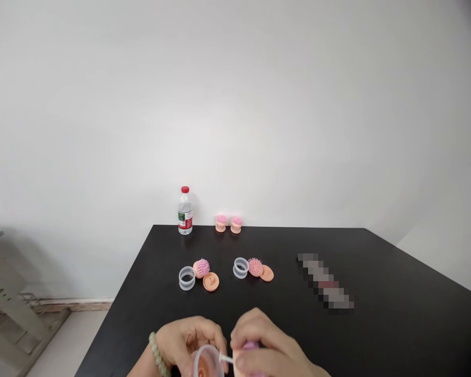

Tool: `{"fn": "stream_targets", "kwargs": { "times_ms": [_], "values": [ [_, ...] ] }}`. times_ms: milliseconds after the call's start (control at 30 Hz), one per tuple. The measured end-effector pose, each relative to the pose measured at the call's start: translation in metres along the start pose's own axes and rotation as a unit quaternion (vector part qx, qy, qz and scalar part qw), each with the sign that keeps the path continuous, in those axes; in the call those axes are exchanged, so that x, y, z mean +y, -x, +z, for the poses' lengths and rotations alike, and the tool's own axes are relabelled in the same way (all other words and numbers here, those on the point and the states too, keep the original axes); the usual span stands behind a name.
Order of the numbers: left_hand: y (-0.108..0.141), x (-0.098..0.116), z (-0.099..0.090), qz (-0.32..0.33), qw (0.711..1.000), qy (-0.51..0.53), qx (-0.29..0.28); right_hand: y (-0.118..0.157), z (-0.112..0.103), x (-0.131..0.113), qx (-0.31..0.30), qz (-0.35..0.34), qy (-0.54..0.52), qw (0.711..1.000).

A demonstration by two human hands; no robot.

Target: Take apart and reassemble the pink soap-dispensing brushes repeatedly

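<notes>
At the bottom edge, my left hand [190,340], with a beaded bracelet on its wrist, is closed round a translucent plastic ring [215,352]. A peach-coloured disc [204,366] shows inside that ring. Beside it my right hand [267,340] grips a pink-and-peach brush head [239,368], largely covered by the fingers. From the brush head a thin white stem [226,358] points left to the ring's rim; whether it touches is unclear. Farther up the table lie two groups of similar parts: clear rings [187,278], bristled brush heads [255,267] and peach discs [211,282].
The black table [282,314] meets a white wall. At its back edge stand a red-capped water bottle [185,212] and two small round brushes [221,223] with pink bristles. A pixelated long object [325,283] lies at right. Left of the table stands grey equipment [11,314].
</notes>
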State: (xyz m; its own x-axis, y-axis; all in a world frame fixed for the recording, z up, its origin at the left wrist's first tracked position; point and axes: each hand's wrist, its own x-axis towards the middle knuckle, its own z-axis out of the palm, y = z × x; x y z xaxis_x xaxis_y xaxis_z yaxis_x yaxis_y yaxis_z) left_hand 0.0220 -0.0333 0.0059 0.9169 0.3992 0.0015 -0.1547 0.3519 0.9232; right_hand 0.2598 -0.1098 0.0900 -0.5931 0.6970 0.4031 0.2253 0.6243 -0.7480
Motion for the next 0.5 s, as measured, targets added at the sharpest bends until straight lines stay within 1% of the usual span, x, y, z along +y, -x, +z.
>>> {"fn": "stream_targets", "kwargs": {
  "times_ms": [33, 67, 100, 133, 200, 300, 400, 500],
  "values": [
    [0.0, -0.001, -0.001, 0.016, 1.0, 0.002, 0.005, -0.001, 0.001, 0.008, 0.032, -0.04, -0.008, 0.999],
    [0.0, -0.002, -0.002, 0.031, 0.999, 0.005, 0.008, -0.002, 0.002, 0.015, 0.063, -0.061, -0.019, 0.996],
    [0.001, -0.002, -0.002, 0.047, 0.999, 0.009, 0.011, -0.004, 0.004, 0.02, 0.093, -0.061, -0.033, 0.993],
    [0.0, -0.001, -0.003, 0.061, 0.998, 0.012, 0.013, -0.006, 0.004, 0.023, 0.121, -0.045, -0.048, 0.99],
    [0.0, 0.001, -0.003, 0.088, 0.996, 0.013, 0.018, -0.008, 0.005, 0.024, 0.157, -0.012, -0.081, 0.984],
    [0.0, 0.004, -0.003, 0.118, 0.993, 0.004, 0.024, -0.009, 0.004, 0.021, 0.168, 0.022, -0.119, 0.978],
    [-0.002, 0.004, -0.003, 0.136, 0.991, 0.012, 0.012, -0.005, 0.004, 0.024, 0.175, 0.03, -0.137, 0.975],
    [-0.003, 0.003, -0.003, 0.155, 0.987, 0.045, -0.007, 0.001, 0.005, 0.032, 0.181, 0.031, -0.154, 0.971]
  ]
}}
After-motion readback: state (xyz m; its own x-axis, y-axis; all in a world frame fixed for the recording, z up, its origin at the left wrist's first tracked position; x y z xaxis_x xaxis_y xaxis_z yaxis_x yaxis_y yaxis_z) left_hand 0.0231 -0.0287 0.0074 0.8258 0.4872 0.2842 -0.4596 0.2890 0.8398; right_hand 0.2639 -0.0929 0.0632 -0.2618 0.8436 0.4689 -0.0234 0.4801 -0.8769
